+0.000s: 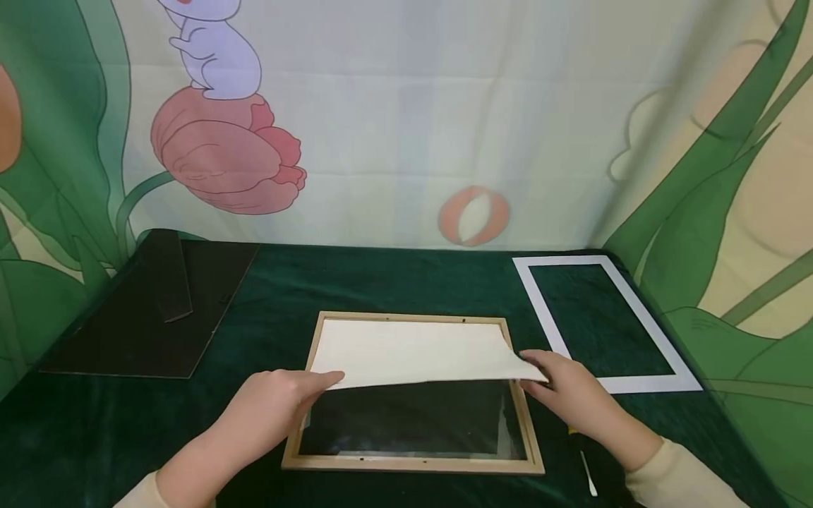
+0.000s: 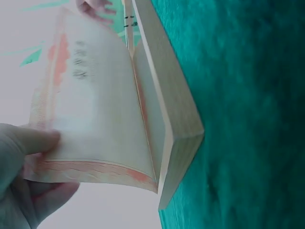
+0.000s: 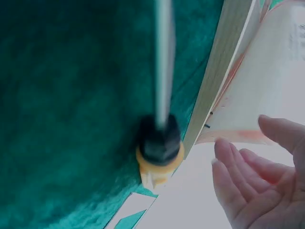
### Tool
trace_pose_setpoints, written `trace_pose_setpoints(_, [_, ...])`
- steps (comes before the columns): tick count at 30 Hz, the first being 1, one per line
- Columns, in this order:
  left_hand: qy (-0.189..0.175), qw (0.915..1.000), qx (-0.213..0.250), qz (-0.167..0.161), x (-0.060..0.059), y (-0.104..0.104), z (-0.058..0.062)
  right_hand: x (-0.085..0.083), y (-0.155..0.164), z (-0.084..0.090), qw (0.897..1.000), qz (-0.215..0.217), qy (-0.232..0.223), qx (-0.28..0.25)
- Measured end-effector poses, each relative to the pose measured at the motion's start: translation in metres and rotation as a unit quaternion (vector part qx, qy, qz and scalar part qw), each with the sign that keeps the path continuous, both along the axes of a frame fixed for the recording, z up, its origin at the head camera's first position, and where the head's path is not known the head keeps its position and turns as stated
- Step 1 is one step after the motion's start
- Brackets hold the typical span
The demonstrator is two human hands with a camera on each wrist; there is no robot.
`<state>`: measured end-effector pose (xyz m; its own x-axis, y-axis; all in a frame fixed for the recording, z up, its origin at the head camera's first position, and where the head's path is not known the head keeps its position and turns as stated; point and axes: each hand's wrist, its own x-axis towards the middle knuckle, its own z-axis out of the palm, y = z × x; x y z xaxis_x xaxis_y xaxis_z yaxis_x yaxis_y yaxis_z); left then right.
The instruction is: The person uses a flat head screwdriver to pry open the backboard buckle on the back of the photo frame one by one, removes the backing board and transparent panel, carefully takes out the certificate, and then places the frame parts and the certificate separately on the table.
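At left of the head view lies a black backing board (image 1: pixel 146 310). Low at centre, the left hand (image 1: pixel 273 406) pinches the near-left corner of a paper sheet (image 1: pixel 413 349) lifted over the wooden picture frame (image 1: pixel 413 462). The right hand (image 1: pixel 568 391) pinches the near-right corner. An uneven pull could crease the sheet or tear it. At right lies a white mat border (image 1: pixel 540 303).

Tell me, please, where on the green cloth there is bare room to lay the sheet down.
Bare cloth lies between the wooden frame and the black backing board, and behind the frame toward the backdrop. Right is crowded: the white mat border and a screwdriver flank the right hand. The left hand holds the sheet.
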<state>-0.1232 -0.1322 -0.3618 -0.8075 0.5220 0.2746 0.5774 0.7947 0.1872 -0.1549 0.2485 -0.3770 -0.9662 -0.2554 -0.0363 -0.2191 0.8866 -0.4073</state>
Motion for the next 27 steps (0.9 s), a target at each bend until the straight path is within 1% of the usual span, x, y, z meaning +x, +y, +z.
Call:
trace_pose_setpoints(1, [0.015, 0.9998, 0.012, 0.007, 0.0, -0.002, 0.001, -0.001, 0.001, 0.0, 1.0, -0.011, -0.011, -0.006])
trace_pose_setpoints(3, [0.05, 0.9981, 0.034, 0.013, -0.001, -0.005, 0.003, -0.002, 0.002, -0.002, 0.999, -0.018, -0.04, -0.009])
trace_pose_setpoints(5, [0.084, 0.9948, 0.056, 0.012, -0.002, -0.009, 0.004, -0.002, 0.001, -0.004, 0.998, -0.016, -0.067, 0.0])
trace_pose_setpoints(8, [0.124, 0.9885, 0.084, 0.014, -0.002, -0.013, 0.007, -0.002, -0.001, -0.008, 0.995, -0.011, -0.097, 0.007])
trace_pose_setpoints(10, [0.139, 0.9854, 0.097, 0.019, -0.002, -0.014, 0.009, -0.001, -0.003, -0.01, 0.993, -0.012, -0.115, 0.008])
trace_pose_setpoints(13, [0.148, 0.9813, 0.116, 0.041, -0.002, -0.017, 0.011, 0.0, -0.005, -0.013, 0.989, -0.02, -0.143, 0.009])
trace_pose_setpoints(17, [0.154, 0.9713, 0.167, 0.07, -0.002, -0.021, 0.015, 0.0, -0.007, -0.016, 0.988, -0.023, -0.152, 0.018])
trace_pose_setpoints(18, [0.163, 0.9662, 0.187, 0.071, -0.004, -0.024, 0.011, 0.001, -0.008, -0.016, 0.988, -0.023, -0.15, 0.018])
trace_pose_setpoints(21, [0.162, 0.9551, 0.235, 0.078, -0.005, -0.029, 0.011, 0.001, -0.01, -0.015, 0.989, -0.022, -0.143, 0.017])
trace_pose_setpoints(22, [0.161, 0.9494, 0.259, 0.073, -0.01, -0.035, 0.003, 0.001, -0.011, -0.015, 0.989, -0.025, -0.144, 0.013])
trace_pose_setpoints(23, [0.157, 0.9463, 0.272, 0.075, -0.011, -0.037, 0.002, 0.001, -0.011, -0.014, 0.989, -0.028, -0.144, 0.011])
trace_pose_setpoints(24, [0.162, 0.9418, 0.285, 0.075, -0.015, -0.042, -0.005, 0.001, -0.011, -0.013, 0.989, -0.03, -0.143, 0.006])
trace_pose_setpoints(25, [0.154, 0.9401, 0.293, 0.082, -0.018, -0.046, -0.009, 0.0, -0.01, -0.012, 0.989, -0.034, -0.141, 0.0])
trace_pose_setpoints(27, [0.132, 0.9308, 0.329, 0.089, -0.028, -0.059, -0.023, -0.001, -0.008, -0.009, 0.988, -0.045, -0.144, -0.023])
